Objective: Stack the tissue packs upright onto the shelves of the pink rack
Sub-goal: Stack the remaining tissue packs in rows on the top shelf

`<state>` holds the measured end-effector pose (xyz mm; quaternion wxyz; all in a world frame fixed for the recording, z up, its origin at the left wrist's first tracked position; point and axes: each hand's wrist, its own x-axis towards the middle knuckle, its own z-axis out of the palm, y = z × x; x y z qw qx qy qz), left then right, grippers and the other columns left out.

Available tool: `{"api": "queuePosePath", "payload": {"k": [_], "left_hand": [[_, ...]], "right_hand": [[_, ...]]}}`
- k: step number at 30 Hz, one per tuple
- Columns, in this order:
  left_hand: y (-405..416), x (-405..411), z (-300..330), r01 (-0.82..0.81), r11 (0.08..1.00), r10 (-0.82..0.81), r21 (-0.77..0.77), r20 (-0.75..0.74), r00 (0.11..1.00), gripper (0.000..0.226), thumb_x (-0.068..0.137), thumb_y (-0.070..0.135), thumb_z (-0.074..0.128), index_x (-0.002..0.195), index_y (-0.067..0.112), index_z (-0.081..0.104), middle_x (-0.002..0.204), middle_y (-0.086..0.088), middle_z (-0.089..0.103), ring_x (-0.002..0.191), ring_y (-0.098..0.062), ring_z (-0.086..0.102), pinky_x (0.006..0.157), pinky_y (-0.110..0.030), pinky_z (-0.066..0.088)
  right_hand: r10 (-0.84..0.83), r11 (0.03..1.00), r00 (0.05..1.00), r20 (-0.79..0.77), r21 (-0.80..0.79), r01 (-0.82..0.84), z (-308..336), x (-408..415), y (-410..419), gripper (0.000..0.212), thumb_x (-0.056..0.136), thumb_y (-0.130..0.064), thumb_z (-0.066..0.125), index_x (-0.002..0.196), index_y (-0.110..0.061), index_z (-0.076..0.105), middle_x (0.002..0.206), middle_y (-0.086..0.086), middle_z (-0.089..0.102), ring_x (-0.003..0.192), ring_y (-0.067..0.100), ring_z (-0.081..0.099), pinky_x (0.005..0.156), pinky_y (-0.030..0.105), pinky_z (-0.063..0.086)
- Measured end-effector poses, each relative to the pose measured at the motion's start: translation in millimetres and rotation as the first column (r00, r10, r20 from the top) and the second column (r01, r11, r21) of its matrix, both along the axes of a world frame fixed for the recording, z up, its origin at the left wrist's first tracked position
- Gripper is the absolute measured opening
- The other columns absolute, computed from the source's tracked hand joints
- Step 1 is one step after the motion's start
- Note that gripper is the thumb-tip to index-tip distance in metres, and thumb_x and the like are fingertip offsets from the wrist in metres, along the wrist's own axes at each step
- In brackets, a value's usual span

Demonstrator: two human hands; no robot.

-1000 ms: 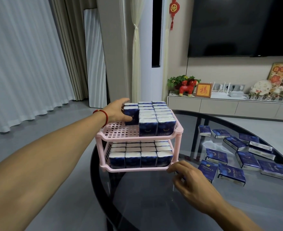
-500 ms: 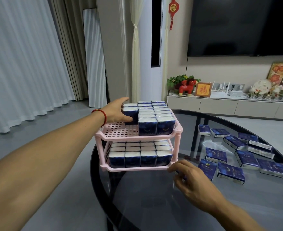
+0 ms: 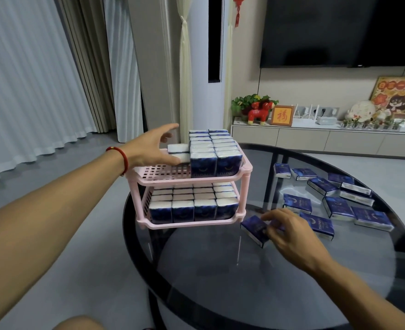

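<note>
1. Head view: the pink rack (image 3: 244, 168) stands at the left rim of the round glass table (image 3: 292, 282), its left feet close to the edge. Bottom shelf looks full of upright tissue packs; top shelf holds two full rows on the right and a third row started at the back left.
2. Left hand (image 3: 149, 151), fingers spread and loose, gripping nothing. Thumb rests against the nearer of the two packs in the short row (image 3: 179, 151).
3. Right hand (image 3: 289, 232), fingertips closing on a loose pack (image 3: 254, 228) lying flat just right of the rack's lower corner. Grasp looks partial; cannot tell if it is lifted.
4. Risk: the short row has nothing in front of it. If the left hand leaves, those packs may tip forward onto the bare grid.
5. Risk: a sideways push while seating a pack could slide the rack on smooth glass toward the near edge; floor lies directly below.
6. Risk: the pinch sits at one end of the pack, so the soft wrap may swing or slip.
7. Room: open shelf front-left; clear glass in front of the rack. More flat packs (image 3: 335, 206) well to the right.
</note>
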<state>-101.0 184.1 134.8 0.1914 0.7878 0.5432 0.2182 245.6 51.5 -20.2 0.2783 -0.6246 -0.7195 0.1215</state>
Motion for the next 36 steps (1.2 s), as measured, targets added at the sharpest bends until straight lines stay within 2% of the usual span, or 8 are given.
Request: {"api": "queuePosePath", "payload": {"k": [5,10,13,17,23,26,30,36], "left_hand": [[-43,6,-5,-0.033,0.949,0.044,0.312,-0.029,0.999,0.067,0.090,0.021,0.073,0.151,0.030,0.045,0.153,-0.002,0.048,0.140,-0.021,0.044,0.116,-0.043,0.040],[-117,45,-39,-0.094,0.675,-0.075,0.732,0.194,0.978,0.027,0.083,-0.007,0.065,0.100,0.011,0.073,0.104,-0.003,0.070,0.102,-0.022,0.063,0.097,-0.035,0.050],[-143,81,-86,0.078,0.787,-0.237,0.613,0.182,0.954,0.028,0.076,-0.009,0.066,0.092,0.013,0.073,0.096,0.002,0.068,0.097,-0.017,0.062,0.092,-0.032,0.050],[-150,115,-130,0.163,0.971,-0.196,0.176,0.193,0.961,0.047,0.084,0.010,0.068,0.128,0.025,0.063,0.125,0.010,0.056,0.120,-0.007,0.052,0.105,-0.034,0.048],[-142,136,-132,0.267,0.941,-0.178,-0.208,0.366,0.914,0.059,0.085,0.023,0.080,0.139,0.027,0.057,0.133,0.006,0.062,0.120,-0.012,0.061,0.100,-0.028,0.053],[-136,136,-137,0.252,0.900,-0.015,-0.356,0.551,0.834,0.039,0.080,0.002,0.082,0.112,0.020,0.069,0.108,-0.006,0.073,0.094,-0.018,0.071,0.079,-0.037,0.064],[-132,133,-142,0.206,0.859,0.154,-0.468,0.620,0.769,0.037,0.083,-0.007,0.076,0.114,0.006,0.062,0.111,-0.016,0.070,0.081,-0.019,0.071,0.068,-0.037,0.063],[-131,131,-139,0.184,0.814,0.290,-0.551,0.659,0.694,0.039,0.087,-0.005,0.072,0.119,-0.006,0.051,0.095,-0.013,0.073,0.068,-0.024,0.070,0.066,-0.043,0.064]], "right_hand": [[0.081,0.996,0.983,0.164,-0.060,-0.073,-1,4,-8,0.037,0.092,-0.047,0.068,0.124,-0.031,0.060,0.118,-0.015,0.049,0.110,0.008,0.050,0.096,0.028,0.049],[0.050,0.999,0.964,0.262,-0.025,-0.045,-6,-7,-10,0.042,0.085,-0.039,0.077,0.123,-0.026,0.061,0.121,-0.006,0.055,0.110,0.014,0.051,0.093,0.030,0.051],[0.020,0.996,0.987,0.157,-0.085,-0.006,-4,-13,-13,0.042,0.083,-0.031,0.078,0.121,-0.025,0.060,0.117,-0.007,0.055,0.108,0.014,0.052,0.090,0.025,0.050],[-0.135,0.978,0.939,-0.316,-0.197,0.074,14,-19,-25,0.014,0.094,-0.030,0.064,0.101,-0.018,0.068,0.096,0.001,0.070,0.089,0.019,0.067,0.078,0.034,0.059],[-0.254,0.903,0.673,-0.695,-0.419,-0.092,34,-14,-42,0.032,0.104,-0.029,0.050,0.097,-0.001,0.065,0.096,0.017,0.072,0.085,0.025,0.068,0.074,0.035,0.054],[-0.244,0.937,0.780,-0.577,-0.346,0.037,29,-3,-36,0.040,0.104,-0.038,0.050,0.095,-0.004,0.070,0.088,0.012,0.074,0.074,0.021,0.068,0.066,0.032,0.054],[-0.373,0.918,0.905,-0.205,0.058,0.392,16,32,-15,0.019,0.101,-0.024,0.058,0.102,-0.013,0.073,0.096,0.001,0.073,0.085,0.019,0.067,0.079,0.039,0.058],[-0.168,0.981,0.875,0.454,-0.007,0.192,-16,43,0,0.065,0.091,-0.059,0.064,0.147,-0.030,0.048,0.149,-0.004,0.049,0.128,0.023,0.042,0.099,0.041,0.044]]}}
